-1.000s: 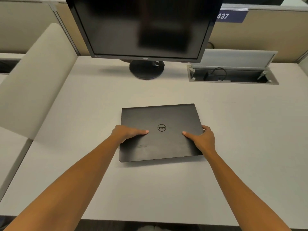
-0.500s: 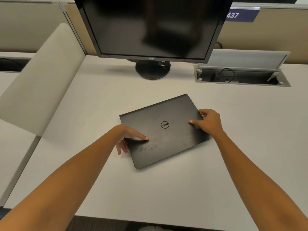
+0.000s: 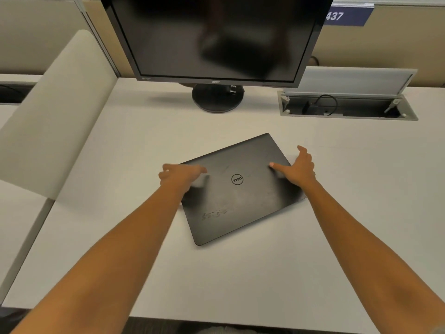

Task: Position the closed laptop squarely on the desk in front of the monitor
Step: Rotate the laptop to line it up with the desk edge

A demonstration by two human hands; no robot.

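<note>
closed laptop lies skewed on the table, not yet squared to the monitor.

head view: the closed laptop (image 3: pixel 237 189) lies flat on the table (image 3: pixel 349 189) in front of the monitor (image 3: pixel 214 37), near its stand, but turned at a clear angle to the screen. the left hand (image 3: pixel 179 174) is blurred at the laptop's left edge, so i cannot tell its grip; the right hand (image 3: pixel 297 168) is spread wide, thumb on the lid at the right edge. judged from this, placing is done; straightening is left.
</note>
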